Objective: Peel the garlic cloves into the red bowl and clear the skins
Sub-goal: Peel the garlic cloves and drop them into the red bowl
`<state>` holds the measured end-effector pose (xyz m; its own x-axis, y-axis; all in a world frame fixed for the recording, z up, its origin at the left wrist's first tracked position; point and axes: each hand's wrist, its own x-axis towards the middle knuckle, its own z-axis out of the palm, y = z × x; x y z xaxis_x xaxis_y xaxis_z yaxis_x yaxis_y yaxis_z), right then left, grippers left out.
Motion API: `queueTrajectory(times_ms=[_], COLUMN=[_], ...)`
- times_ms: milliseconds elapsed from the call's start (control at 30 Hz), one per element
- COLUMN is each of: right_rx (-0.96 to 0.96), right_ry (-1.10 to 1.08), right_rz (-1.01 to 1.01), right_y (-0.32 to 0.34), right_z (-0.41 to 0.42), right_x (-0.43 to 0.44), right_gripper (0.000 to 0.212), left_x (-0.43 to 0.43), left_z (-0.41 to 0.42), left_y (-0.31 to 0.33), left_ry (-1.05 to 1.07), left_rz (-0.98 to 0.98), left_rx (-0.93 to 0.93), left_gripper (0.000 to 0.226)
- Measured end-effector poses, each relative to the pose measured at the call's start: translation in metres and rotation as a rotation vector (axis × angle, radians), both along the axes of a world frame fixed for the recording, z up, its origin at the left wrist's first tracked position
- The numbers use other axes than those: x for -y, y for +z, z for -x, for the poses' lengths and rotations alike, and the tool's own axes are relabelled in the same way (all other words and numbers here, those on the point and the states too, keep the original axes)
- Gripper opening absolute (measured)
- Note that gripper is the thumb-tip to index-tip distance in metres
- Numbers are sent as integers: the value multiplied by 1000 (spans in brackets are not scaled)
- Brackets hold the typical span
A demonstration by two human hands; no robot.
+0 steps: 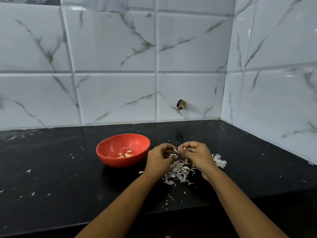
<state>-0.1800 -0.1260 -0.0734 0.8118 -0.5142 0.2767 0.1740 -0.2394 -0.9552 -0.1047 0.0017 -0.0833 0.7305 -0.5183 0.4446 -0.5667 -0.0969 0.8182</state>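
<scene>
Forearms reach in; I see my left hand (159, 158) and right hand (197, 155) meeting, fingers curled, pinching a garlic clove (181, 149) above the skins (178, 171) heaped on the black desk (51, 169). Just left, the red bowl (109, 159) holds peeled cloves (126, 154).

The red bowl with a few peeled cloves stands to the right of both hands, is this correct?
No. The head view shows the red bowl with a few peeled cloves to the left of the left hand and right hand.
</scene>
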Motion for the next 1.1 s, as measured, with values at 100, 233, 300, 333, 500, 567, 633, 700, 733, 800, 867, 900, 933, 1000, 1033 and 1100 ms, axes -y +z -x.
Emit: queueTrajectory(times_ms=[100, 233, 300, 333, 500, 567, 633, 700, 733, 800, 867, 900, 933, 1000, 1033, 1100], right_rx=[18, -1, 5, 7, 22, 32, 41, 35, 32, 30, 39, 48, 57, 59, 53, 43], right_ry=[-24, 27, 65, 82, 159, 176, 196, 213, 216, 213, 185, 159, 131, 88, 82, 95], right_rz=[-39, -104, -134, -140, -212, -225, -215, -195, -185, -163, -153, -157, -159, -126, -100, -66], right_y=[-1, -1, 0, 0, 0, 0, 0, 0, 0, -2, -2, -3, -4, -5, -5, -6], right_z=[0, 5, 7, 8, 11, 13, 15, 16, 17, 17, 17, 16, 15, 14, 13, 13], right_x=[0, -3, -6, -7, -10, -11, -12, -14, -14, -14, -13, -12, -11, -8, -8, -8], right_gripper=[7, 7, 4, 2, 12, 19, 22, 22, 22, 20, 17, 16, 15, 15, 14, 13], left_x=[-1, -2, -3, -3, -6, -6, -7, -8, -8, -9, -10, -10, -10, -10, -9, -8], left_z=[0, 3, 4, 3, 3, 2, 3, 4, 5, 6, 6, 6, 6, 5, 5, 4], left_y=[0, -1, -3, -4, -9, -10, -9, -7, -6, -5, -4, -4, -4, -5, -5, -7], left_ry=[1, -29, -27, -14, 65, 79, 79, 96, 118, 167, 216, 238, 251, 249, 233, 186], left_rz=[27, 30, 26, 22, 15, 15, 22, 16, 3, -25, -46, -59, -71, -72, -66, -56], left_rx=[-13, 60, 96, 123, 209, 225, 229, 244, 260, 279, 279, 277, 280, 288, 291, 301], left_gripper=[24, 32, 32, 30, 30, 34, 35, 33, 30, 20, 8, 6, 5, 4, 5, 7])
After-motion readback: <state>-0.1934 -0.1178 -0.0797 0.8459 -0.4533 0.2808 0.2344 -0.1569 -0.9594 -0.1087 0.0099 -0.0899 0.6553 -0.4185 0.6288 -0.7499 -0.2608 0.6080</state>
